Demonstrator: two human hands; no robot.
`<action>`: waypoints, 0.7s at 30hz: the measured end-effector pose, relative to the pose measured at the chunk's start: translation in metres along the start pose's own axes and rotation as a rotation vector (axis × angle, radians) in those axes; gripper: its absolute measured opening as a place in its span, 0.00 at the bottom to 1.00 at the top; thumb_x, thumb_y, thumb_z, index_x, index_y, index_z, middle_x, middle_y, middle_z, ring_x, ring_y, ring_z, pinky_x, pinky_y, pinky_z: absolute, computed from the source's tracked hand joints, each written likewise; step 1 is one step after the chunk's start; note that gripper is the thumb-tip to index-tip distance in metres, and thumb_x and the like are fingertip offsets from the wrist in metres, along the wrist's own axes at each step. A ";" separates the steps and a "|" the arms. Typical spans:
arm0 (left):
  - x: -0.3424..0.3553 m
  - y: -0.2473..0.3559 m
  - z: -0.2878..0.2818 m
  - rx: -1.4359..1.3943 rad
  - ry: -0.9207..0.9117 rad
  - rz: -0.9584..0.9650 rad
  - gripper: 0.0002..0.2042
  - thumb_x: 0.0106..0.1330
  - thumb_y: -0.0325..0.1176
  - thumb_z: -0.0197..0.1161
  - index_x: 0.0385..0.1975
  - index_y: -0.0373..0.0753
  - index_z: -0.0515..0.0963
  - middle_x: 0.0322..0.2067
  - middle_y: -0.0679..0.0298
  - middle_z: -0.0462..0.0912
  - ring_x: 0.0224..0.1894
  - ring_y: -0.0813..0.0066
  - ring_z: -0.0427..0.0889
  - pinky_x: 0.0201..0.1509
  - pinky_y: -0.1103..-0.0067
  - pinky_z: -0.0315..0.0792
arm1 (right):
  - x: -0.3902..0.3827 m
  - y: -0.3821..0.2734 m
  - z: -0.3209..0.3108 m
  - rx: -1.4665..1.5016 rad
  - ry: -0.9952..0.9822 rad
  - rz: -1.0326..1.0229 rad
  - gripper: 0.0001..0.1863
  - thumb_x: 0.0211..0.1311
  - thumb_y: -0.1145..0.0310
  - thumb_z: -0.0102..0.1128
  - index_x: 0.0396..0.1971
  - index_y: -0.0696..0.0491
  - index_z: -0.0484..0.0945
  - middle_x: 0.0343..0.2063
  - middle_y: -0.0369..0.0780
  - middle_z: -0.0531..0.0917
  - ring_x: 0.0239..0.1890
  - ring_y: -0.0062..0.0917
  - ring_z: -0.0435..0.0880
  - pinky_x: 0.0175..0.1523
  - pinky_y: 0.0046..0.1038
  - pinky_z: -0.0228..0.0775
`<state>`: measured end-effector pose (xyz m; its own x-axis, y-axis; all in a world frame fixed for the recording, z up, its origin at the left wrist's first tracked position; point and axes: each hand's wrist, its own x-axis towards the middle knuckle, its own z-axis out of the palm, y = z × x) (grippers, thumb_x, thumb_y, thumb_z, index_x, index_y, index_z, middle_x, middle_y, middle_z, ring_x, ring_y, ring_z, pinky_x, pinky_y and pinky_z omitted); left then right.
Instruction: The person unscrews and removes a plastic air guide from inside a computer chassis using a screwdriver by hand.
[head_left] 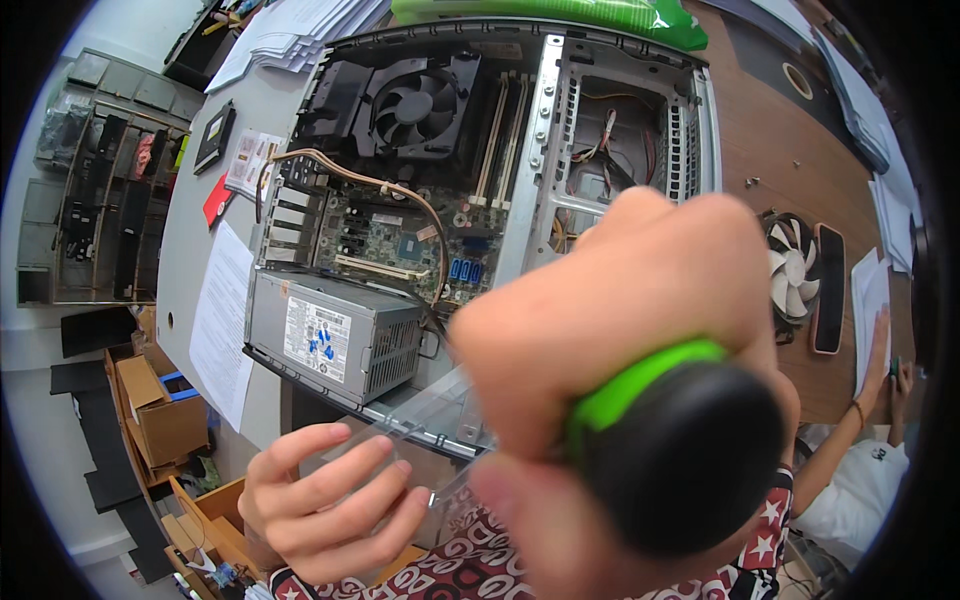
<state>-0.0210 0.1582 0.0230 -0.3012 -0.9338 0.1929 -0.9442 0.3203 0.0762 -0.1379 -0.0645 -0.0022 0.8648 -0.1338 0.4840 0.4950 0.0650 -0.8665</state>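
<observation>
My right hand (610, 300), large and blurred close to the camera, is wrapped round a black and green tool handle (675, 455); the tool's far end is hidden. My left hand (330, 500), at the lower left, has curled fingers on a clear plastic piece (420, 420) at the front edge of an open computer case (540, 120). Inside the case are a black fan cooler (415, 105), a circuit board (390, 230), cables and a silver power supply (330, 340) with a label on it.
A loose white-bladed fan (790, 270) and phone (828, 290) lie right of the case. Papers (215, 320) and a small black drive (215, 135) are left. Cardboard boxes (160, 410) stand lower left. Another person's hand (875, 355) rests by papers at the right.
</observation>
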 end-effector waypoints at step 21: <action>0.001 -0.001 0.010 -0.172 0.103 0.017 0.08 0.44 0.26 0.64 0.26 0.38 0.78 0.27 0.63 0.76 0.35 0.63 0.81 0.40 0.69 0.79 | -0.010 -0.023 -0.001 0.012 0.170 0.134 0.12 0.44 0.80 0.58 0.11 0.59 0.63 0.06 0.37 0.68 0.06 0.18 0.58 0.13 0.23 0.45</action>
<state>-0.0214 0.1549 0.0137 -0.2935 -0.9096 0.2942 -0.8999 0.3667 0.2361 -0.1582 -0.0660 0.0130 0.8968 -0.2882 0.3357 0.3780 0.1050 -0.9198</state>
